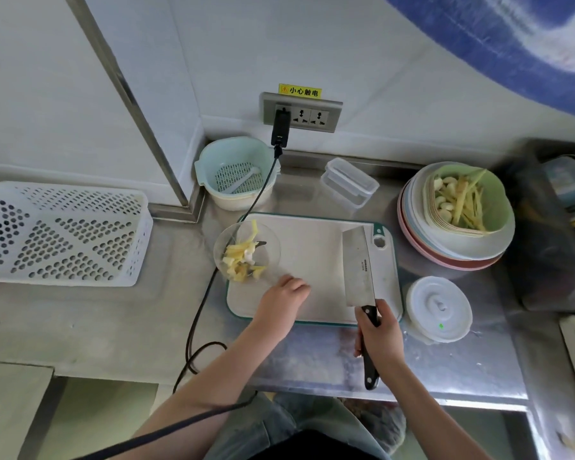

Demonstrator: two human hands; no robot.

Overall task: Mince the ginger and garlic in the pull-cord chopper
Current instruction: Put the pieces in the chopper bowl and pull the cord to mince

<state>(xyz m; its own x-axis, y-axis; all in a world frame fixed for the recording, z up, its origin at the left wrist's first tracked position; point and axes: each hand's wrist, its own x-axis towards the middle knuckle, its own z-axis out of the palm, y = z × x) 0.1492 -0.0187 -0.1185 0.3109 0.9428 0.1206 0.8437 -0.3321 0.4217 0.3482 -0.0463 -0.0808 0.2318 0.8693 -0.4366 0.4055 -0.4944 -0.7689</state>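
Steel counter (329, 360), white cutting board (312, 260) centred. Clear chopper bowl (246, 250) with ginger and garlic pieces (241, 257) sits on board's left edge. Left hand (284, 293) rests beside it, fingers curled, nothing visibly held. Right hand (380, 336) grips cleaver (359, 267) handle, blade flat on board. Chopper lid (439, 308) right of board.

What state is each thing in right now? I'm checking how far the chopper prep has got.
chopper bowl: lidless, holding ginger and garlic pieces, on the cutting board's left edge.
chopper lid: off, lying on the counter right of the board.
cleaver: blade flat on the cutting board.
right hand: grips the cleaver handle.
left hand: beside the bowl, fingers curled.
green bowl: holds peelings, atop stacked bowls.
plug: in the wall socket.
clear container: lid on.
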